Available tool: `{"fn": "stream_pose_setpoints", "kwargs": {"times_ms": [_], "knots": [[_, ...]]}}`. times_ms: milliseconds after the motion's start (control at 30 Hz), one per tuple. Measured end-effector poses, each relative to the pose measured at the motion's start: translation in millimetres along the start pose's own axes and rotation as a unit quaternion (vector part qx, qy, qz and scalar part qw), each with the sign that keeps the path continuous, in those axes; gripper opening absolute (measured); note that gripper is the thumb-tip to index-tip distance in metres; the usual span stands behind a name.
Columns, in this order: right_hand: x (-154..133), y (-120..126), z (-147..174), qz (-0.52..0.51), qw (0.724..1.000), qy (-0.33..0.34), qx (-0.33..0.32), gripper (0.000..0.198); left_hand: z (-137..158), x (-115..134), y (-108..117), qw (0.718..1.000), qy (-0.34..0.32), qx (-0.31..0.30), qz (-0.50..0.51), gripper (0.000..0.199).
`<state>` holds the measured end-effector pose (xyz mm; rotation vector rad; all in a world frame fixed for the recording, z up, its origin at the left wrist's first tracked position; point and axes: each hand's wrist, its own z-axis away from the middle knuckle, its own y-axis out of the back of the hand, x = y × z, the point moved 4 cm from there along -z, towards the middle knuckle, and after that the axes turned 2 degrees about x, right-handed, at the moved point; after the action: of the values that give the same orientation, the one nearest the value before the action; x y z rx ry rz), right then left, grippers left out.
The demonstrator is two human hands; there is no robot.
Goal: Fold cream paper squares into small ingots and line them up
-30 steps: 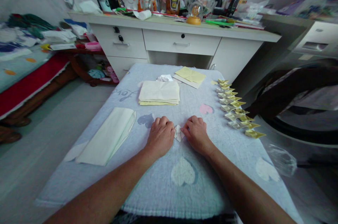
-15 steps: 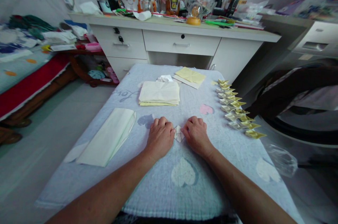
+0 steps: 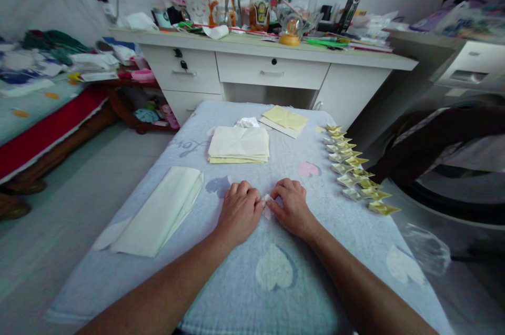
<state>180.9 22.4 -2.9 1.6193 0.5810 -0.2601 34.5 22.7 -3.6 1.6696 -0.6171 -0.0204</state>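
Observation:
A small folded piece of white paper (image 3: 268, 212) lies between my hands over the cloth-covered table. My left hand (image 3: 241, 210) pinches its left side, fingers curled. From the right, my right hand (image 3: 291, 203) grips the same paper, its thumb pressed near the top edge and fingers bent. Both hands partly hide the paper, so its exact fold cannot be made out. Beyond them sits a stack of cream and yellow paper sheets (image 3: 239, 143). Folded paper boats (image 3: 347, 166), white and yellow, stand in rows along the table's right side.
A large folded pale sheet (image 3: 160, 214) lies on the left of the table. Yellow and white sheets (image 3: 284, 119) and a crumpled tissue (image 3: 247, 122) are at the back. A cluttered white desk (image 3: 272, 69) stands behind; a washing machine (image 3: 469, 69) is at right.
My right thumb has moved left over the paper, and the hands are slightly closer together. More of the paper is covered. The whole view has shifted a little downward in frame.

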Motion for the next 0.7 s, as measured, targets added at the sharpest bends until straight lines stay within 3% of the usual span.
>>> {"fn": "stream_pose_setpoints", "kwargs": {"times_ms": [333,700], "knots": [[-5.7,2.8,3.9,-0.015,0.999,0.032,-0.014,0.004,0.0,-3.6,-0.5,0.994,-0.03,-0.002,0.101,0.005],[-8.5,5.0,3.2,-0.029,0.998,0.043,-0.045,0.006,-3.9,-4.3,-0.7,0.989,-0.052,-0.026,0.137,0.016]]}}
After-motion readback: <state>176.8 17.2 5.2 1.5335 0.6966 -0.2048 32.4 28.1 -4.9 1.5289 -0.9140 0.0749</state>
